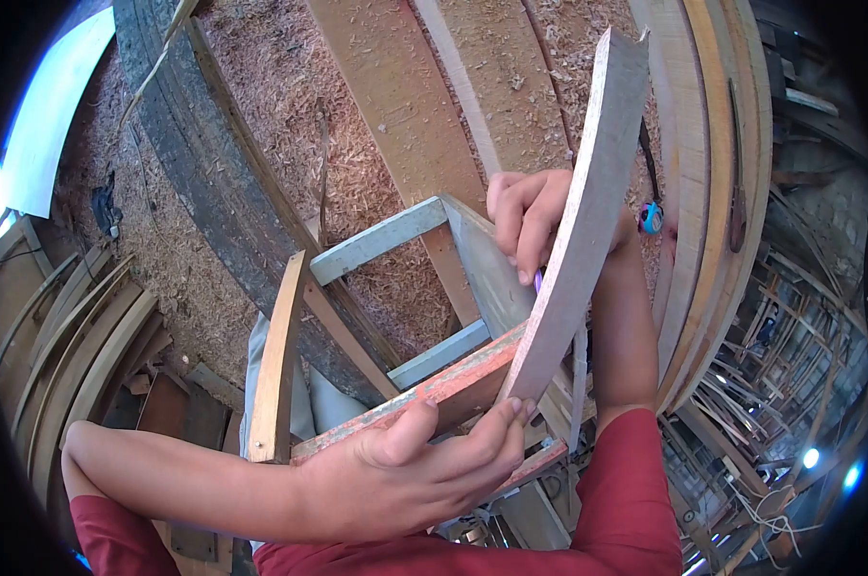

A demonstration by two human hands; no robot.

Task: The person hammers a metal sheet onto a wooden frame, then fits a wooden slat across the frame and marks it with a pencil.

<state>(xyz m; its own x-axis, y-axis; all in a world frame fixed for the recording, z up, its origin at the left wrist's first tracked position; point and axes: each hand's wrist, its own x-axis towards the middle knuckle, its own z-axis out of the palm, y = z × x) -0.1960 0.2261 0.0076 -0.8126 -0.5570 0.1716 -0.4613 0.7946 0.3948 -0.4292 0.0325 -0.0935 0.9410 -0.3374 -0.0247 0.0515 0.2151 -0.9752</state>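
Note:
My left hand (424, 463) reaches in from the lower left, its fingers and thumb closed on the lower end of a pale wooden board (587, 202). The board stands at a slant and rests near a worn red-painted rail (467, 370) of a wooden frame. Behind the board's left edge is my right hand (535, 216), fingers curled around a slim purple pen-like thing (538, 279), of which only a short piece shows. The board hides part of this hand and its wrist. Blue-grey crossbars (381, 238) and a lighter upright piece (280, 355) belong to the frame.
Wood shavings (261, 96) cover the ground. Wide planks (386, 86) lie ahead, a dark weathered beam (203, 163) to the left. Long curved boards (712, 144) stand at the right, with a small blue round object (652, 217) close by. Scrap timber (770, 336) is heaped further right.

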